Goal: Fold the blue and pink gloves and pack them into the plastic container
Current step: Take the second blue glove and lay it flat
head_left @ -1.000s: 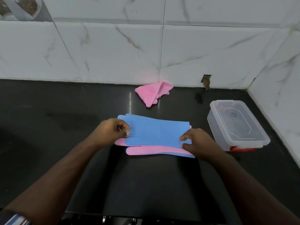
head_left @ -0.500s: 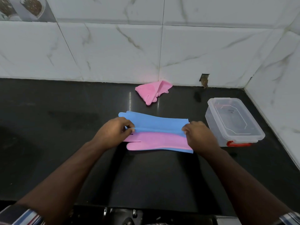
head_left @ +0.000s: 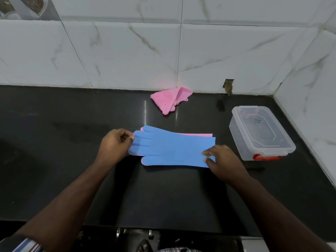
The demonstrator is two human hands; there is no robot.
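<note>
A blue glove [head_left: 172, 148] lies flat on the black counter, fingers pointing left, covering a pink glove [head_left: 192, 134] whose edge shows along the far side. My left hand [head_left: 115, 145] pinches the fingertips of the blue glove. At the cuff end, my right hand [head_left: 221, 159] pinches the near corner between thumb and fingers. A second pink glove [head_left: 170, 100] lies folded by the back wall. The clear plastic container [head_left: 260, 133] with a red latch stands to the right, its lid on.
The black counter [head_left: 63, 142] ends at a marble-tiled wall behind and on the right. A small hole in the tile [head_left: 228, 86] sits behind the container. The counter's front edge runs below my forearms.
The blue glove, half folded back and showing the pink glove beneath, has been spread flat over it again. Both hands shifted slightly with its ends.
</note>
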